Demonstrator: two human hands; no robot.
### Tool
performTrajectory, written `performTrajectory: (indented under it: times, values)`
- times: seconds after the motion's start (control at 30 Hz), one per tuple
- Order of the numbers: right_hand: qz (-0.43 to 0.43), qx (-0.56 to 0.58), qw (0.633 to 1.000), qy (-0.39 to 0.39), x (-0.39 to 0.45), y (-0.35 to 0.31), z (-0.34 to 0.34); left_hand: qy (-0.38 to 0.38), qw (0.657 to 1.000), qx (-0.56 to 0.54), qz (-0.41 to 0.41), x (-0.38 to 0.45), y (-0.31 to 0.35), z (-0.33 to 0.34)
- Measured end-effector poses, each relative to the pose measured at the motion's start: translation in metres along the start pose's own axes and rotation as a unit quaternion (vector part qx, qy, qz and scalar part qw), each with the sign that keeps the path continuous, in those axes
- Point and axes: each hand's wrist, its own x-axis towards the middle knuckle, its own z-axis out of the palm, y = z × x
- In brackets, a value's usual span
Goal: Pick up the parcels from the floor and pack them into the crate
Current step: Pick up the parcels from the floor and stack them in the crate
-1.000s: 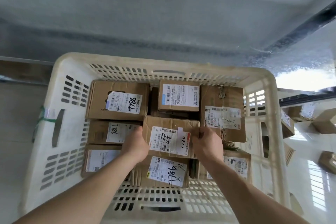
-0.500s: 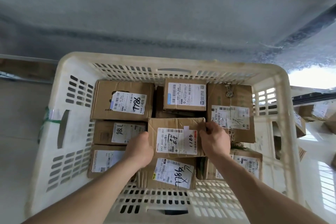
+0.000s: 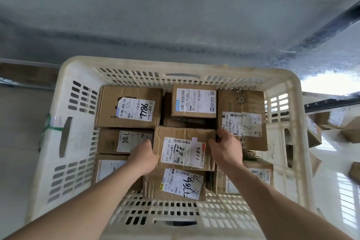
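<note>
A cream slotted plastic crate (image 3: 78, 76) fills the view, packed with several labelled cardboard parcels. In its middle lies a brown parcel (image 3: 184, 148) with a white label marked "1100". My left hand (image 3: 144, 159) grips its left side and my right hand (image 3: 227, 151) grips its right edge, fingers curled over the far right corner. It rests on top of other parcels, above the one marked "98LL" (image 3: 175, 185). My hands hide its side faces.
More parcels (image 3: 350, 130) lie on the pale floor to the right of the crate. A grey wall (image 3: 175, 15) runs behind the crate. A green band (image 3: 52, 127) wraps the crate's left wall. A parcel marked "7786" (image 3: 129, 107) sits at the back left.
The middle parcel has shifted a little away from me and settled among the others. Both hands stayed on its sides, the right fingers moving up to its far right corner.
</note>
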Motion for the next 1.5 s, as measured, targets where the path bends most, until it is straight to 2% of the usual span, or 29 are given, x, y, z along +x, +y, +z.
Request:
performTrajectory:
  times: [0.33, 0.87, 1.27, 1.37, 1.5]
  values:
    - [-0.002, 0.034, 0.999, 0.013, -0.025, -0.008, -0.031, -0.001, 1.0, -0.031, 0.003, -0.033, 0.008, -0.017]
    - [-0.09, 0.05, 0.995, 0.021, -0.112, -0.076, -0.126, 0.061, 0.988, -0.1, 0.099, -0.163, 0.068, -0.089]
    - [-0.146, 0.097, 0.977, 0.118, -0.238, -0.113, -0.196, 0.069, 0.958, -0.117, 0.253, -0.28, 0.093, -0.136]
    - [-0.15, 0.152, 0.966, 0.147, -0.272, -0.115, -0.205, 0.073, 0.949, -0.093, 0.291, -0.306, 0.097, -0.144]
    - [-0.144, 0.172, 0.956, 0.192, -0.306, -0.112, -0.216, 0.071, 0.943, -0.06, 0.32, -0.335, 0.103, -0.148]
